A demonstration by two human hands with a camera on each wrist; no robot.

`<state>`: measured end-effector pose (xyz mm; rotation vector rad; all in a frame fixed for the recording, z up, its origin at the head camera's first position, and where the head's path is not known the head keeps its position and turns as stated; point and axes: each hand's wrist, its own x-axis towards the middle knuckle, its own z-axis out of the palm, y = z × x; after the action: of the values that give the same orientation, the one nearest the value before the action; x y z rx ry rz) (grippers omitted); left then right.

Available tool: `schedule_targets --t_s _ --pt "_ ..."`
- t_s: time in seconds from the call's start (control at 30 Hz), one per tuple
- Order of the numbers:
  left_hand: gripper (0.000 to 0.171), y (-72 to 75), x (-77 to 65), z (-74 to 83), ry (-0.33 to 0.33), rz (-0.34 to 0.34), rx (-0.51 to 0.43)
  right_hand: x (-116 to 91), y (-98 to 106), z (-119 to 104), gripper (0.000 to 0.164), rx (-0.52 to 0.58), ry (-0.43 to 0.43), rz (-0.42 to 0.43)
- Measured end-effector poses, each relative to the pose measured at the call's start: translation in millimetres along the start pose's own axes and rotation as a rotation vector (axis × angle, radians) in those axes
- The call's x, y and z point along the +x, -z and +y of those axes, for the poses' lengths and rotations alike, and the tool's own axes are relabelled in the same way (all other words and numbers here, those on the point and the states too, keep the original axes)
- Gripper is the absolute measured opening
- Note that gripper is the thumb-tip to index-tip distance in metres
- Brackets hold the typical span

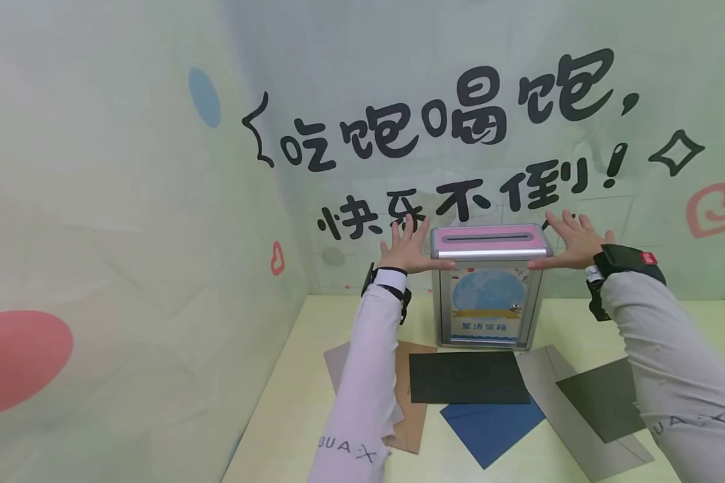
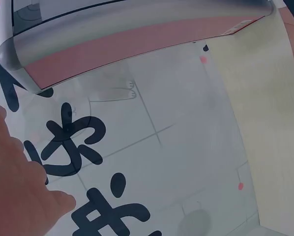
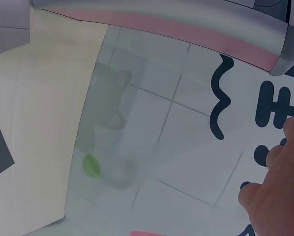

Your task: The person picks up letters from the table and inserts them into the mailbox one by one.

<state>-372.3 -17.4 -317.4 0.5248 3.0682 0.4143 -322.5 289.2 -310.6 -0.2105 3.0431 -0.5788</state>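
Note:
A silver-framed letter box [image 1: 489,305] with a pink top and a long slot [image 1: 489,237] stands upright at the back of the table, a blue round picture on its front panel. My left hand [image 1: 407,251] is spread at its left upper edge, thumb stretched to the front corner. Mirroring it on the right, my right hand [image 1: 574,243] has spread fingers and a thumb reaching the other corner. Neither hand grips anything. Both wrist views catch the box's pink and silver edge, with part of the left hand [image 2: 19,182] and right hand [image 3: 277,182] beside it.
Before the box lie a black envelope [image 1: 468,378], a blue envelope [image 1: 492,429], a brown one [image 1: 417,419], a long grey one [image 1: 598,436] and a dark grey one [image 1: 607,396], several overlapping. Behind rises a printed wall sheet [image 1: 362,60]; another wall bounds the left side.

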Motion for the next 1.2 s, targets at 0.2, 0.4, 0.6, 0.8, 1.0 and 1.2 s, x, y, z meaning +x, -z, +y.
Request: schedule_targets --t_s 0.2,0.4,0.6,0.8,1.0,1.2 --pt "0.104 4.7 -2.3 -7.9 -0.021 0.0 -0.052 3.6 0.6 -9.5 0.117 -0.009 0.026 -0.005" --pt "0.104 2.8 -6.9 -17.2 -0.014 -0.012 -0.078 9.9 -3.5 -19.1 0.118 -0.017 0.05 -0.011" --pt "0.104 3.1 -6.9 -23.9 -0.011 0.005 -0.076 17.4 -8.0 -21.7 0.118 0.02 0.113 0.001" --pt "0.103 0.4 -7.2 -29.9 -0.026 0.026 -0.095 21.8 -14.3 -25.3 0.117 0.099 0.159 -0.022" --pt "0.101 0.1 -11.3 -35.3 -0.027 0.04 -0.103 25.6 -19.7 -27.7 0.118 0.121 0.171 -0.029" --pt "0.101 2.6 -12.6 -43.5 -0.024 0.045 -0.09 27.8 -20.0 -27.5 0.123 0.103 0.146 -0.007"
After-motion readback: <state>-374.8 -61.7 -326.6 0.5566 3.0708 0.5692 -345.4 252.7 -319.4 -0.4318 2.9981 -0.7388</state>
